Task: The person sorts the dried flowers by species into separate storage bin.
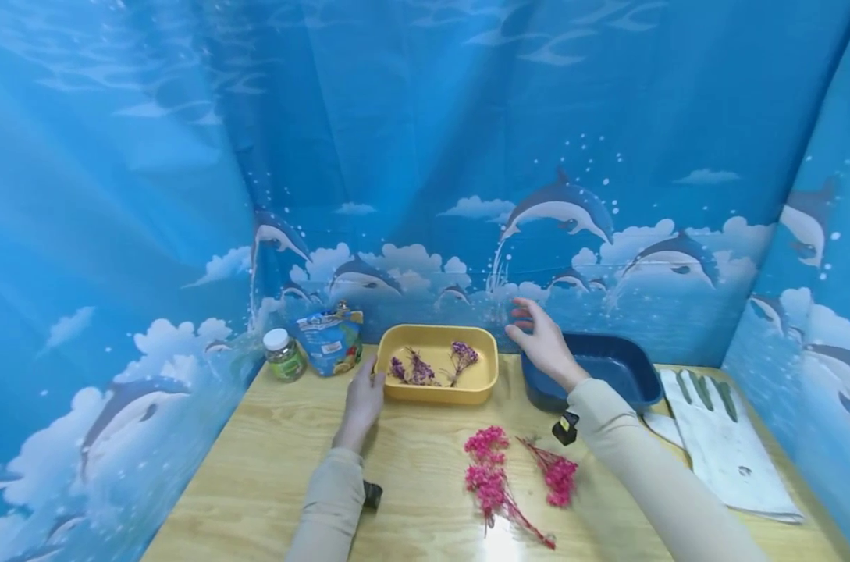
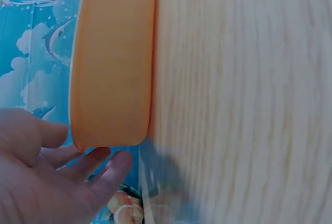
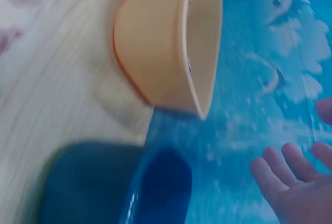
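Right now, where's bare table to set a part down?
Two bare patches of table: front-left, with the jar behind and the left sleeve to its right; center, between that sleeve and the pink flowers, in front of the yellow tray. Crowded: back row, pouch through blue tray; right end, white cloth.

A pale wooden table [image 1: 256, 468] carries everything here. Along its back edge stand, from left to right, a white-capped jar [image 1: 284, 365], a blue pouch [image 1: 332, 343], a yellow tray [image 1: 439, 396] and a navy tray [image 1: 603, 363]. In front lie two bunches of pink flowers, a longer bunch [image 1: 488, 484] and a shorter bunch [image 1: 560, 478]. A white cloth [image 1: 737, 468] with green shapes lies flat at the right
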The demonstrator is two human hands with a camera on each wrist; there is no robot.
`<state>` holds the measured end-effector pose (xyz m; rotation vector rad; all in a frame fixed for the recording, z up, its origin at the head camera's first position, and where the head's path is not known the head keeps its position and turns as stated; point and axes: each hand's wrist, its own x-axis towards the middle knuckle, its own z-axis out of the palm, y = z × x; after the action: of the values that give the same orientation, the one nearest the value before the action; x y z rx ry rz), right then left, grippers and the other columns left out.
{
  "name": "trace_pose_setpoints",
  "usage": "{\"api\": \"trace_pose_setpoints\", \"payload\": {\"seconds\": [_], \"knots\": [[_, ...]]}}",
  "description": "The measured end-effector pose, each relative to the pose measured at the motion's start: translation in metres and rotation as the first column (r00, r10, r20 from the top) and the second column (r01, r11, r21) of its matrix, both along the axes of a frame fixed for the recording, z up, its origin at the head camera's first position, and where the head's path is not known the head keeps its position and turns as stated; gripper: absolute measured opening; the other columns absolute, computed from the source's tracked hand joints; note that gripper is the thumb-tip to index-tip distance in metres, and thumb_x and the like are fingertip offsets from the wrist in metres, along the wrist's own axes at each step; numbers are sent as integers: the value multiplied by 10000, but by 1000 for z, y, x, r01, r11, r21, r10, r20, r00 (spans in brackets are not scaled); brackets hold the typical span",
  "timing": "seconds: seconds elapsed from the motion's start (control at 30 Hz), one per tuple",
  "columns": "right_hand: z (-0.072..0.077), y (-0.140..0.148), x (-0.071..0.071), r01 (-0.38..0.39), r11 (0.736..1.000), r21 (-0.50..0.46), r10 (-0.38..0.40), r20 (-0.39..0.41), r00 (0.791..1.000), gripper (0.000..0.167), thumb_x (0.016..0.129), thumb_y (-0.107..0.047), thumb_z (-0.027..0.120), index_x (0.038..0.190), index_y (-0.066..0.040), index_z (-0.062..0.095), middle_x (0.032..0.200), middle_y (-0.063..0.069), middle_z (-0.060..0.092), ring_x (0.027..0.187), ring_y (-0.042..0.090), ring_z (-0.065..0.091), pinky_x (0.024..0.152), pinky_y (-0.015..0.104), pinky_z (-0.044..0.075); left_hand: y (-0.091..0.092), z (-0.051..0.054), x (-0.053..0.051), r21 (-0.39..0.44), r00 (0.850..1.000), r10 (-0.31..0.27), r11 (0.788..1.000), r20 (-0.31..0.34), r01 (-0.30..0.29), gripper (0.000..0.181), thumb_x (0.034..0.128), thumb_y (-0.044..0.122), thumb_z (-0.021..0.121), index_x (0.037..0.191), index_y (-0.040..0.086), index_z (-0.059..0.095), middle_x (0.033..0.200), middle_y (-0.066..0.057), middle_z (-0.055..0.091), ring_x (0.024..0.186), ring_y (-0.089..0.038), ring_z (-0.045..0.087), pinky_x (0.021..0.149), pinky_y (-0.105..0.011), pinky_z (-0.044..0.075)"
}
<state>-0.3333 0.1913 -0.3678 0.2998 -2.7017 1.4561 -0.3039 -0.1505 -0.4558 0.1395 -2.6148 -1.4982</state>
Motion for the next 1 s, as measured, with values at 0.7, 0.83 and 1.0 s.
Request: {"api": "trace_pose_setpoints", "payload": {"seconds": [0.7, 0.83, 1.0], "knots": [[-41, 135, 54, 741, 620, -257, -750, 83, 656, 613, 1038, -224, 506, 1614, -130, 320, 1644, 149, 379, 1502, 343, 388, 1250, 505, 366, 77, 66, 49, -296, 745, -648, 751, -159, 590, 385, 1048, 206, 637, 1424, 125, 625, 1410, -55, 682, 1274, -230, 667, 1110, -410, 572], [-53, 142, 60, 752, 606, -259, -740, 164, 653, 650, 1039, -223, 521, 1618, -63, 273, 1659, 200, 343, 1524, 381, 365, 1273, 513, 351, 107, 59, 57, -415, 672, -740, 612, 0, 674, 427, 1059, 314, 618, 1473, 217, 589, 1503, 17, 625, 1386, -202, 601, 1185, -402, 511], [-67, 138, 65, 754, 594, -279, -724, 221, 653, 684, 1023, -162, 543, 1606, 9, 229, 1613, 252, 304, 1450, 400, 364, 1217, 490, 367, 150, 58, 65, -522, 548, -831, 427, 97, 738, 441, 1065, 347, 603, 1492, 241, 573, 1534, 43, 602, 1421, -146, 571, 1202, -334, 489]]}}
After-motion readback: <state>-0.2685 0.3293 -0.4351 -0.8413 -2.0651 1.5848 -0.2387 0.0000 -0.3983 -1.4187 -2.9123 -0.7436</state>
